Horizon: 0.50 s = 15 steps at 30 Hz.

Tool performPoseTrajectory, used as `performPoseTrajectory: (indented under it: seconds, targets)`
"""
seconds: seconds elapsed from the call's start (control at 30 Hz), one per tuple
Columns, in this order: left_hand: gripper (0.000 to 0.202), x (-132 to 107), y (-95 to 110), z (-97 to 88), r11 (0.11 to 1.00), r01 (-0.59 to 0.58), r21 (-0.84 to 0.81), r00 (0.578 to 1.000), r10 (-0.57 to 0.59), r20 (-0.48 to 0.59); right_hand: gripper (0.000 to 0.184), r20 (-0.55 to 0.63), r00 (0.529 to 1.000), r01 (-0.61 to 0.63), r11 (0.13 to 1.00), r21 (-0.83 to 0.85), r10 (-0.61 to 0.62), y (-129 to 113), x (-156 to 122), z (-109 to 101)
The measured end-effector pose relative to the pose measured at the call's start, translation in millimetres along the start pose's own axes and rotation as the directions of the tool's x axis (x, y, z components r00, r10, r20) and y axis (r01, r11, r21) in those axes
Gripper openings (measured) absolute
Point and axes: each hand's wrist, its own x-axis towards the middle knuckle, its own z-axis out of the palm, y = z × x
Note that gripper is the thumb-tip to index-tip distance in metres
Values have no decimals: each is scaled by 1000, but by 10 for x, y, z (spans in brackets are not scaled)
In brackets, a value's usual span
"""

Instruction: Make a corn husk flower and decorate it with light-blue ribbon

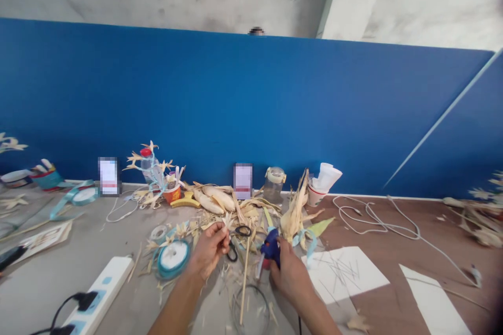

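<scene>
My right hand (290, 268) is closed around a blue hot glue gun (271, 247), its nozzle pointing down toward the table. To its left, my left hand (212, 246) pinches a small pale piece of corn husk (227, 221) between the fingertips. Black-handled scissors (243, 231) lie just beside my left hand, partly covered. Between my hands a thin stick (245, 277) lies over the table. A roll of blue ribbon (173, 257) rests left of my left wrist. Corn husks (214, 198) are heaped behind my hands.
A white power strip (104, 288) with plugs lies at the left. White paper with thin wires (346, 272) is right of my right hand. A jar (274, 186), paper cups (317, 193) and a phone (243, 180) stand against the blue partition (251, 104). White cables (377, 220) lie at right.
</scene>
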Motion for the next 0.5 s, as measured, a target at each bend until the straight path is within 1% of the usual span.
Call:
performPoseTrajectory:
  seconds: [0.03,0.07,0.1,0.17,0.23,0.27,0.3,0.33,0.43,0.5]
  targets:
    - [30,4,-6,-3,1000,-1,-10,1000,1,-3,52,-28,1000,3,992,125,1,3,-19,-34]
    - [31,7,-12,-5,1000,-2,-17,1000,2,-4,52,-59,998,16,963,268,0,-3,-40,-75]
    - [32,10,-18,-7,1000,-1,-21,1000,1,-3,53,-85,996,35,909,415,0,-18,-64,-121]
    - [31,14,-29,-8,1000,5,-21,1000,-5,-1,54,-112,994,63,747,662,15,-80,-119,-215]
    - [31,13,-36,-5,1000,11,-15,1000,-11,-3,52,-82,995,32,599,800,55,-178,-170,-287]
    - [31,12,-38,-2,1000,11,-11,1000,-11,-6,49,-66,995,11,555,832,79,-234,-188,-305]
    - [31,12,-40,0,1000,8,-4,1000,-8,-10,46,-54,994,-6,533,846,95,-290,-199,-309]
    - [31,12,-42,0,1000,4,3,1000,-4,-15,41,-55,992,-13,534,846,111,-342,-200,-299]
    - [31,20,-45,-13,1000,-7,29,999,8,-33,32,-85,987,-14,610,793,133,-440,-148,-223]
    - [30,29,-47,-31,1000,-8,27,999,10,-45,29,-50,987,-60,652,756,150,-442,-82,-183]
